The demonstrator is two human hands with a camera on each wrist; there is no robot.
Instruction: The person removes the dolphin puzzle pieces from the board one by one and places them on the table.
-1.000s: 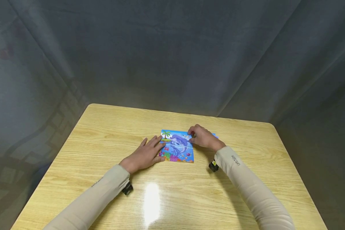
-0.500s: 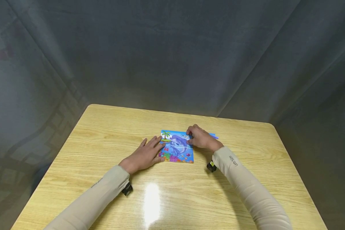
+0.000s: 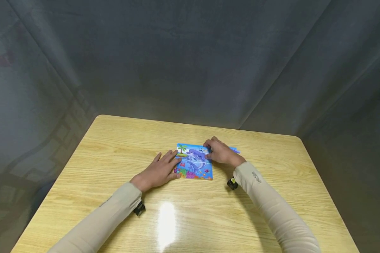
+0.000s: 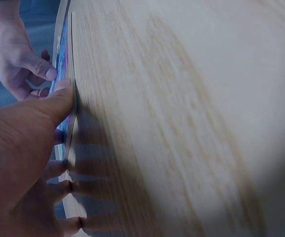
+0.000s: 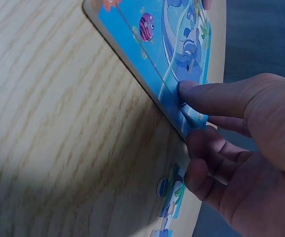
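A dolphin jigsaw puzzle in a thin flat board lies on the wooden table, its picture facing up. My left hand rests along the puzzle's left side with fingers spread and fairly straight. At the upper right corner, my right hand pinches a small blue puzzle piece between thumb and fingers. That piece is slightly tilted against the board and mostly covered by the fingers. From the left wrist, the left thumb is seen on the board's near edge.
Several loose puzzle pieces lie on the table right of the board, partly behind the right hand in the head view. The wooden table has rounded far corners. A dark grey curtain hangs behind it.
My right hand has shifted slightly left over the puzzle's upper right corner, baring more of the loose pieces behind it. The left hand has stayed almost still.
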